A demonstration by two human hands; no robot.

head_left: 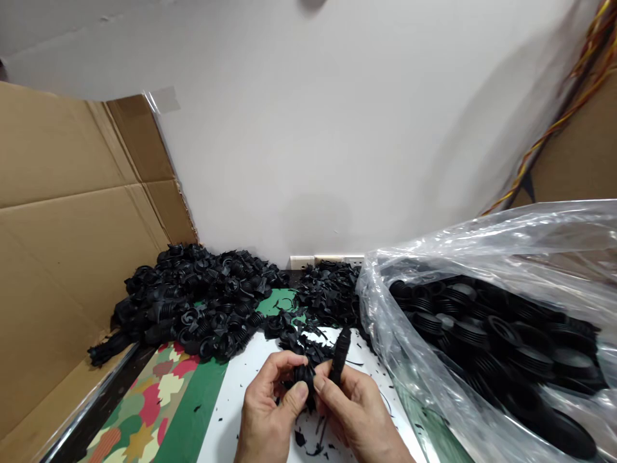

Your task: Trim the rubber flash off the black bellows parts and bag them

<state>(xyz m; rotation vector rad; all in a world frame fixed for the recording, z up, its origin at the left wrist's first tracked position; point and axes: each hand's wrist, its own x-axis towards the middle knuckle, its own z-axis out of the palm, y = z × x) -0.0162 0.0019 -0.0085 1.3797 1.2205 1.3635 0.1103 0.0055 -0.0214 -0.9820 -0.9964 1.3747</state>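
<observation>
In the middle of the head view, my left hand (272, 402) is closed, thumb and fingers gripping a small black ribbed rubber boot (303, 376). My right hand (354, 408) meets it there, thumb and forefinger against the boot's right side. A tool with a black ribbed handle (341, 354) sticks up between the right thumb and forefinger; I cannot make out its working end. Under both hands lies a white sheet (236, 392) strewn with black rubber scraps (299, 438). Fingers hide much of the boot.
A large heap of black rubber boots (207, 296) lies at the back left beside a cardboard panel (72, 244). Rubber trimmings (330, 289) are piled by the wall. To the right, a clear plastic bag (385, 321) holds more black ribbed parts (501, 337).
</observation>
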